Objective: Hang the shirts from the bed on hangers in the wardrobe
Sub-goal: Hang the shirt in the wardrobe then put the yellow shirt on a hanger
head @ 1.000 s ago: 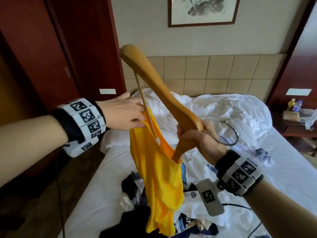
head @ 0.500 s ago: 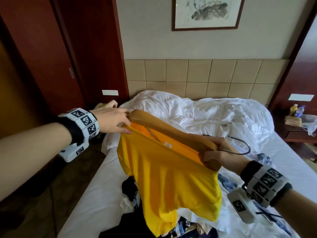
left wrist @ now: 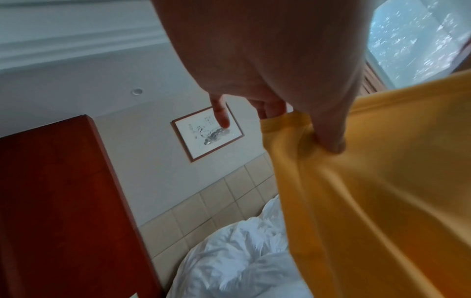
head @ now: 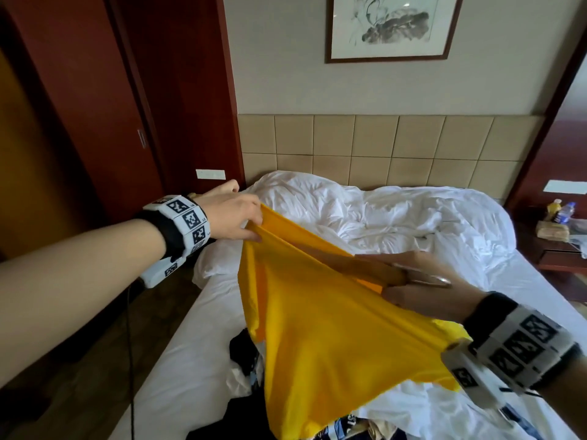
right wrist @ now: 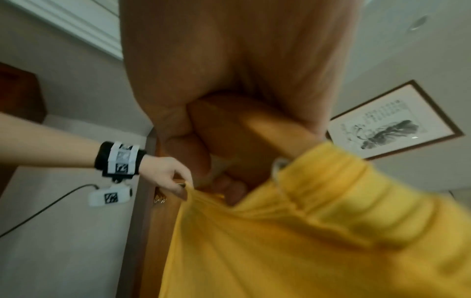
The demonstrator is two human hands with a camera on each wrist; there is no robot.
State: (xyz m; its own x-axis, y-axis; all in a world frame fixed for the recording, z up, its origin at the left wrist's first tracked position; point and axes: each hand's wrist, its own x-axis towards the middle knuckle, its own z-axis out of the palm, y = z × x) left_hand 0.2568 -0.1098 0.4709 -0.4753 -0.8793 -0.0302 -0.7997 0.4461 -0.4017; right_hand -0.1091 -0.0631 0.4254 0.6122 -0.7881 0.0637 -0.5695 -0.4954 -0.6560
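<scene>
Left hand (head: pixel 228 217) pinches the yellow shirt's (head: pixel 324 338) shoulder edge, thumb and fingers clamped on cloth. Right hand (head: pixel 425 287) curls around the wooden hanger (head: pixel 359 265) near its metal hook (head: pixel 435 281). I see the shirt stretched between both hands above the bed (head: pixel 197 360), with dark clothes (head: pixel 244 347) heaped below.

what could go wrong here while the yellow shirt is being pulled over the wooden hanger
1. The left hand only pinches the yellow shirt at its edge, stretched taut; the fabric may slip free or the neckline overstretch.
2. The right hand grips the wooden hanger near its metal hook with the hanger mostly hidden under the fabric, so the far end might not be seated in the shoulder.
3. The hem hangs near the clothes pile and could snag.
</scene>
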